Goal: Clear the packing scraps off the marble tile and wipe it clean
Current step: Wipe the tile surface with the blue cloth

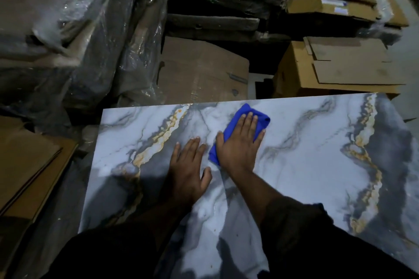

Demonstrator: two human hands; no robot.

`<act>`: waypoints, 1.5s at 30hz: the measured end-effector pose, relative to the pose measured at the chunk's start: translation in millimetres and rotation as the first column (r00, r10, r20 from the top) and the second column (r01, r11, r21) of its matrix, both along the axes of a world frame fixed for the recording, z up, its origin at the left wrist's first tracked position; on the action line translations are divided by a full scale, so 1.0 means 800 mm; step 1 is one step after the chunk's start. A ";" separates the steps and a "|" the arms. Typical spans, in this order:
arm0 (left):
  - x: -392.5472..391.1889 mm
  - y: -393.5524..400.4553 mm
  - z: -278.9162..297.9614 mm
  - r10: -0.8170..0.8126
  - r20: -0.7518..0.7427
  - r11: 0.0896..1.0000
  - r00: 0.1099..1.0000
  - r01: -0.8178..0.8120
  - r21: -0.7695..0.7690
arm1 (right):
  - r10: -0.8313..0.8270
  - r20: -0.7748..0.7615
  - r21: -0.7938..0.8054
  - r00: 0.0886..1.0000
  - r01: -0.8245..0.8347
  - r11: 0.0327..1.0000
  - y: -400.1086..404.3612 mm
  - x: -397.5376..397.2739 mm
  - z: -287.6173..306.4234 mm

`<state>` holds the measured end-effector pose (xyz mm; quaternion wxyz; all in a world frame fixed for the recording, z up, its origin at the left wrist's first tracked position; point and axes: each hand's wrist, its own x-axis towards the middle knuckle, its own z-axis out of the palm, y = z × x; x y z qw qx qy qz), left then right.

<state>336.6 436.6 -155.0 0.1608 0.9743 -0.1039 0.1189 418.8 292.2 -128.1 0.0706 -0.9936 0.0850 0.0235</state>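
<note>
While its long axis runs left to right across the view, rising slightly toward the right, the marble tile (306, 154) lies flat among stacked packing, white with grey and gold veins. On its far middle part sits a blue cloth (235, 130), bunched, its length angled from near-left to far-right. The right hand (240, 142) presses flat on the cloth, fingers straight and slightly spread, pointing away from the person. Just beside it, the left hand (189, 167) rests palm-down on bare tile, fingers extended, thumb out. Beyond the tile's far edge stand cardboard boxes (335, 68); plastic-wrapped bundles (74, 29) crowd the left.
</note>
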 end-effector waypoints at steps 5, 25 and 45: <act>0.001 -0.003 0.003 0.021 -0.026 0.999 0.999 -0.022 -0.041 | 0.245 0.042 0.044 0.969 -0.247 0.968 0.021 0.061 -0.004; -0.016 0.011 0.017 -0.076 0.070 0.961 0.995 0.092 -0.261 | 0.888 0.097 0.060 0.450 -0.893 0.446 -0.052 -0.150 -0.001; -0.288 -0.078 0.010 -0.400 -0.122 0.911 0.909 0.409 0.061 | -0.185 -0.007 0.003 0.983 0.185 0.983 -0.059 -0.514 0.001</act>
